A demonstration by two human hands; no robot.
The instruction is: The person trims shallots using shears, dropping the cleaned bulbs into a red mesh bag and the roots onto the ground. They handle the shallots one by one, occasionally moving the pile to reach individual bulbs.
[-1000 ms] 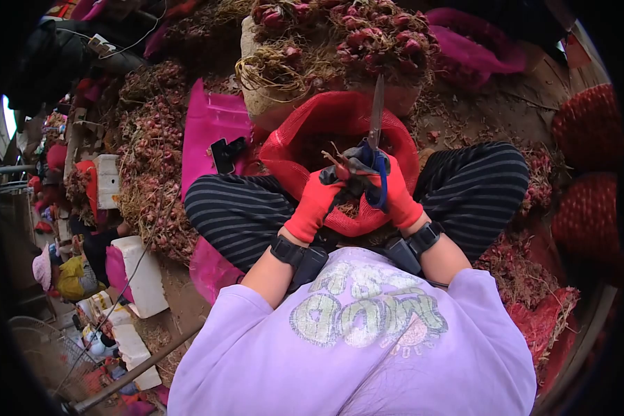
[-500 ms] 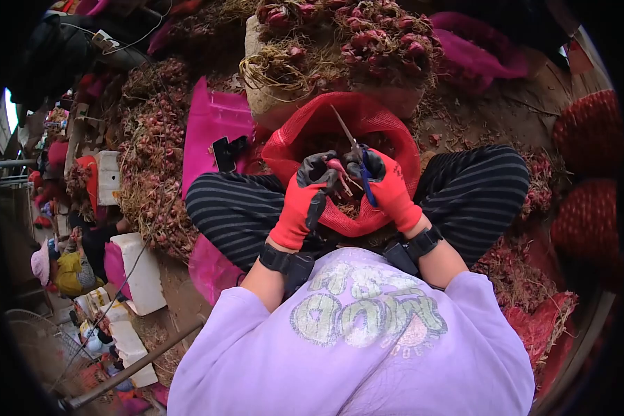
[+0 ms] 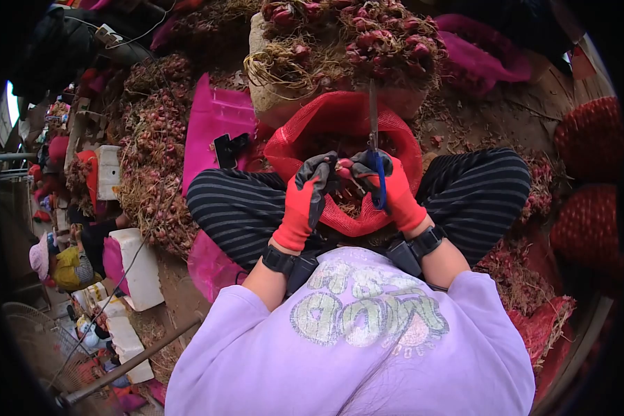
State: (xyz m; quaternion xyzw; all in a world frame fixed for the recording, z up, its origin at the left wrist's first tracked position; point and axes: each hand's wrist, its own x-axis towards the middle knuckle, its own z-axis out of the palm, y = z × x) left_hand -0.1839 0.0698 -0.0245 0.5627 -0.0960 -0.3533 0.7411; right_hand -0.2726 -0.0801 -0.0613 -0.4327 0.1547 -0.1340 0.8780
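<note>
Both hands wear red gloves with dark grey palms and fingers, close together over a red mesh bag (image 3: 295, 132). My left hand (image 3: 306, 195) is closed, with its fingertips pinching a small pink-red shallot (image 3: 342, 166). My right hand (image 3: 394, 187) is closed around blue-handled scissors (image 3: 374, 125), whose long blades point away from me. Its fingertips also reach the shallot's right side. Inside the bag, dry trimmings and shallots partly show under the hands.
Ahead, bundled shallots (image 3: 395, 45) lie on a pale foam block (image 3: 274, 100). A phone-like black object (image 3: 230, 149) rests on pink plastic (image 3: 204, 118). More shallots (image 3: 156, 145) are heaped at left; red mesh sacks (image 3: 589, 139) stand right. A person (image 3: 73, 270) sits far left.
The scissors have swung from leaning left to nearly straight ahead. The shallot has shifted and turned slightly between the fingertips; both hands stay over the bag.
</note>
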